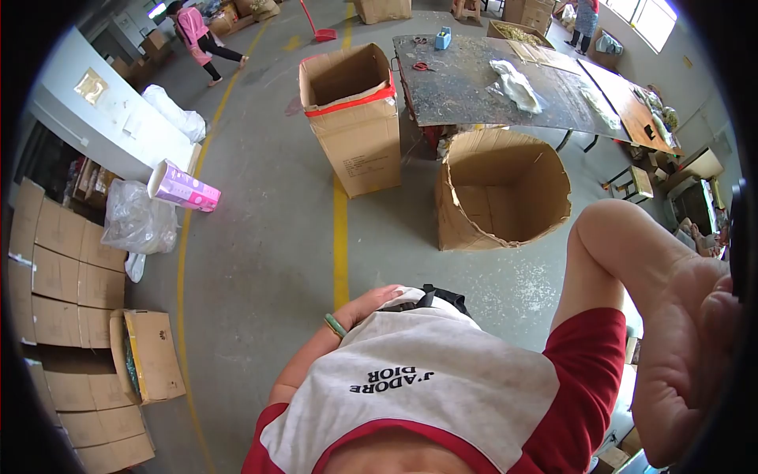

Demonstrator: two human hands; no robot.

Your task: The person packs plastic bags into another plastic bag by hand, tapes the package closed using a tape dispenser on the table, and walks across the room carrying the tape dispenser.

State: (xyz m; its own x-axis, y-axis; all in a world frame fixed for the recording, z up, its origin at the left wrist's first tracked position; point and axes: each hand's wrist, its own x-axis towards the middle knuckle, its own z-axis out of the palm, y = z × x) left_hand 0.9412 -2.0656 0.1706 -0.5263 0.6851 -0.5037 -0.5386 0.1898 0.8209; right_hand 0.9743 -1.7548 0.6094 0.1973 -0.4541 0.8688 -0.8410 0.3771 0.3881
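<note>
My left hand (374, 302), with a green bangle (335, 325) on its wrist, lies against my waist at the lower edge of my white and red shirt (426, 355). Its fingers look stretched out along the cloth and are partly hard to see. Just beside them is a black strap (429, 299). Close to the camera at the right edge, my right hand (695, 332) is raised with curled fingers. A dark edge (739, 241) shows at those fingertips; what they hold is cut off by the frame.
Ahead stand a tall carton (355, 150) and a wide open carton (505, 209). Behind them, a dark worktable (474, 87) bears red scissors (422, 67) and a white bag (517, 85). Stacked boxes (59, 268) line the left. A person in pink (193, 35) walks at far left.
</note>
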